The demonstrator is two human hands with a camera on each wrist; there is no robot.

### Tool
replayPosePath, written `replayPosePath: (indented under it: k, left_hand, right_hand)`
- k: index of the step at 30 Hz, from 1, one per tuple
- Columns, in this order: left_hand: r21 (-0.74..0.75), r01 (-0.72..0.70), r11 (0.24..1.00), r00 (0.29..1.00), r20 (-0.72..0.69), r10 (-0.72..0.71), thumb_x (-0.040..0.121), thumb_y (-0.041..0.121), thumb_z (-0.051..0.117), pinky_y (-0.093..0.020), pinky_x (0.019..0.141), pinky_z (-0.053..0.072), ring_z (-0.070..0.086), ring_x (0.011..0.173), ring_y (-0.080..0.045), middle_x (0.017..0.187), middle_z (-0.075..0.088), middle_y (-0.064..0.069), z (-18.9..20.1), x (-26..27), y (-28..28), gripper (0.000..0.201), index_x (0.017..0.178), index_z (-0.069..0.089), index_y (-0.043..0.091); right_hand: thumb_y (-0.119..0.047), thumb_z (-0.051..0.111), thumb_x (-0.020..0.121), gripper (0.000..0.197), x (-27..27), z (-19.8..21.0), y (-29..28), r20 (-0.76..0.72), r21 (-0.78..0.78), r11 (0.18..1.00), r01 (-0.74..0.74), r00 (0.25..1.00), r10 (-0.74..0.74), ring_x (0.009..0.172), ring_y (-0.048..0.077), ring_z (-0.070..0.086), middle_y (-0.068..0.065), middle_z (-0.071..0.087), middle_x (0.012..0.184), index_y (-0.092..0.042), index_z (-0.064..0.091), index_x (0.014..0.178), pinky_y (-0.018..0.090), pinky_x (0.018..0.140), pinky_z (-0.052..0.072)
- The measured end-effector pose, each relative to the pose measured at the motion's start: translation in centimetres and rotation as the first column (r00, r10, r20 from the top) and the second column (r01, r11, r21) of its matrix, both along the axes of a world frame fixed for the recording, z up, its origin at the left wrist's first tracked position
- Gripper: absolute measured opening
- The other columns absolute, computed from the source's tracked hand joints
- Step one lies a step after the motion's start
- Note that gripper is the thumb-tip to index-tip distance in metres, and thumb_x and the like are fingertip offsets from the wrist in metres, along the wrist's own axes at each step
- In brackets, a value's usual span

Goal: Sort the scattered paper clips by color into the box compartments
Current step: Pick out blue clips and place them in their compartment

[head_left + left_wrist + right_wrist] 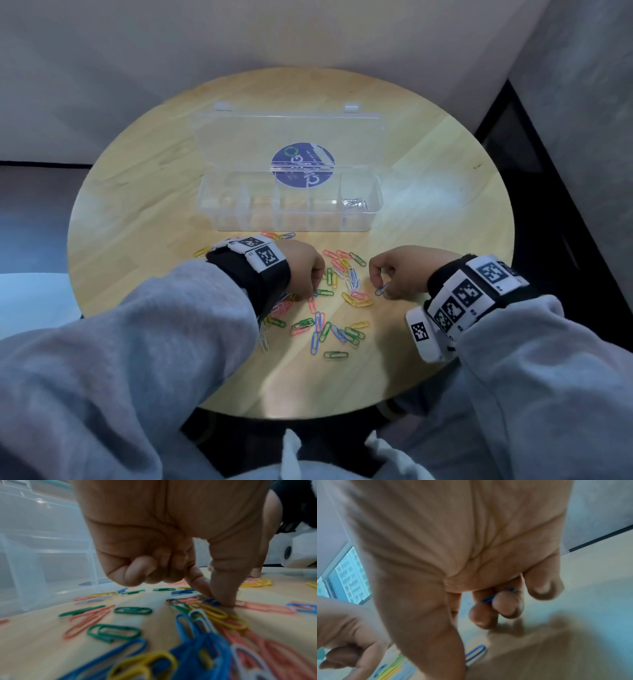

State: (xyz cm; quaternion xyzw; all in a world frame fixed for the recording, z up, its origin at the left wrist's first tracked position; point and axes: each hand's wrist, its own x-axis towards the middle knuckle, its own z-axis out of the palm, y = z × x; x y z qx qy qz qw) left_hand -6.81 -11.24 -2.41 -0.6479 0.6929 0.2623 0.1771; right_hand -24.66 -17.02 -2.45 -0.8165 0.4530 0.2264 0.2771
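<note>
Paper clips [337,301] in blue, green, yellow, pink and white lie scattered on the round wooden table [137,205], in front of the clear compartment box [291,221]. Its rightmost compartment holds a few white clips [356,204]; the others look bare. My left hand [313,291] is down in the pile, and its thumb and index finger [223,588] pinch a blue clip [211,600] against the wood, the other fingers curled. My right hand [383,284], just right of the pile, holds another blue clip [498,595] in its curled fingers, with one end [381,289] sticking out below.
The box lid [287,137] lies open flat behind the box, with a round blue sticker [303,164] on it. More clips [277,235] lie close to the box's front wall. A wall corner stands behind the table, and dark furniture [548,205] stands to the right.
</note>
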Motion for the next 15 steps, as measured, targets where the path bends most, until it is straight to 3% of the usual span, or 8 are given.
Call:
replayPosePath:
  k: [3, 7, 11, 13, 15]
  left_hand:
    - [0.009, -0.008, 1.000, 1.000, -0.005, 0.008, 0.081, 0.018, 0.065, -0.020, 0.048, 0.028, 0.048, 0.068, -0.011, 0.067, 0.049, 0.011, -0.3, 0.3, -0.2, 0.021, 0.067, 0.052, 0.026]
    - [0.027, -0.073, 0.997, 0.996, -0.049, 0.074, 0.080, 0.021, 0.065, -0.020, 0.049, 0.033, 0.048, 0.063, -0.009, 0.064, 0.052, 0.010, -0.5, 0.6, 0.1, 0.020, 0.065, 0.052, 0.025]
    - [0.049, -0.221, 0.974, 0.957, -0.181, 0.227, 0.075, 0.019, 0.059, -0.020, 0.054, 0.040, 0.049, 0.055, -0.011, 0.061, 0.055, 0.007, 0.1, 1.1, 0.4, 0.016, 0.061, 0.052, 0.022]
    - [0.147, -0.344, 0.928, 0.853, -0.364, 0.374, 0.078, 0.011, 0.057, -0.020, 0.055, 0.042, 0.050, 0.052, -0.011, 0.063, 0.058, 0.002, 0.4, 1.5, 0.5, 0.023, 0.058, 0.049, 0.020]
    - [0.281, -0.456, 0.844, 0.632, -0.565, 0.530, 0.082, -0.004, 0.049, -0.017, 0.046, 0.041, 0.051, 0.046, -0.008, 0.065, 0.055, -0.006, 0.9, 1.6, 0.5, 0.032, 0.057, 0.044, 0.014]
  right_hand:
    - [-0.011, 0.061, 0.078, 0.016, 0.1, -0.2, -0.1, -0.011, -0.011, 1.000, -0.022, 1.000, 0.022, 0.056, 0.008, 0.042, -0.010, 0.044, 0.064, -0.025, 0.054, 0.076, 0.023, 0.051, 0.033]
    - [-0.011, 0.061, 0.078, 0.012, 0.3, -0.4, -0.2, -0.021, 0.017, 0.999, -0.042, 0.999, 0.043, 0.059, 0.009, 0.047, -0.010, 0.052, 0.065, -0.021, 0.054, 0.074, 0.022, 0.053, 0.037]
    - [-0.014, 0.061, 0.074, 0.017, 0.0, 0.4, -1.0, 0.118, 0.127, 0.990, 0.054, 0.991, -0.069, 0.061, 0.014, 0.048, -0.005, 0.057, 0.064, -0.021, 0.051, 0.063, 0.027, 0.061, 0.039]
    - [-0.009, 0.060, 0.078, 0.020, -0.1, 1.0, -1.4, 0.219, 0.210, 0.971, 0.116, 0.962, -0.163, 0.057, 0.012, 0.048, -0.010, 0.057, 0.056, -0.020, 0.051, 0.063, 0.025, 0.060, 0.040]
    - [0.000, 0.057, 0.082, 0.023, 0.0, 1.3, -1.6, 0.343, 0.339, 0.922, 0.188, 0.888, -0.307, 0.055, 0.012, 0.049, -0.009, 0.058, 0.050, -0.015, 0.051, 0.066, 0.021, 0.055, 0.042]
